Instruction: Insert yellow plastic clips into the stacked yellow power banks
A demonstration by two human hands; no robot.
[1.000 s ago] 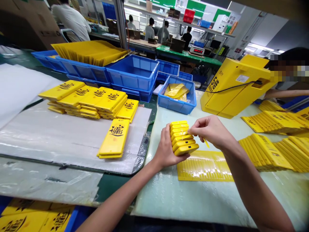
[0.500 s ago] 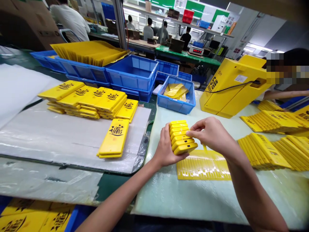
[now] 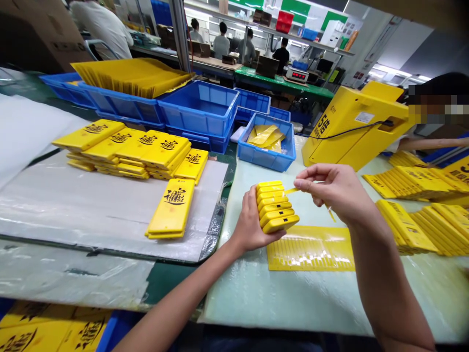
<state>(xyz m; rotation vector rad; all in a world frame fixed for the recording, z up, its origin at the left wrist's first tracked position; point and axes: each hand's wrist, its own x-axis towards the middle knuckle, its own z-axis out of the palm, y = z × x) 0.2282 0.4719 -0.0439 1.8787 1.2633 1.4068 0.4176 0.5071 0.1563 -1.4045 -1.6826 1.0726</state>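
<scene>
My left hand (image 3: 250, 222) grips a stack of several yellow flat devices (image 3: 275, 206), held on edge above the pale mat. Just right of the stack's top, my right hand (image 3: 337, 190) pinches a small yellow strip (image 3: 292, 190) between thumb and forefinger; another thin yellow sliver hangs below its fingers. A yellow sheet of strips (image 3: 311, 249) lies flat on the mat right under both hands.
Piles of yellow devices (image 3: 126, 149) and one pair (image 3: 170, 209) lie on a plastic-covered board at left. Blue bins (image 3: 200, 108) stand behind, one small bin (image 3: 266, 142) holding yellow pieces. A yellow machine (image 3: 353, 129) and rows of yellow devices (image 3: 421, 220) are right. Another person's arm (image 3: 428, 143) is at far right.
My right hand has lifted up and to the right off the stack's front, now pinching a small yellow strip beside the stack's top. The left hand and stack hardly moved.
</scene>
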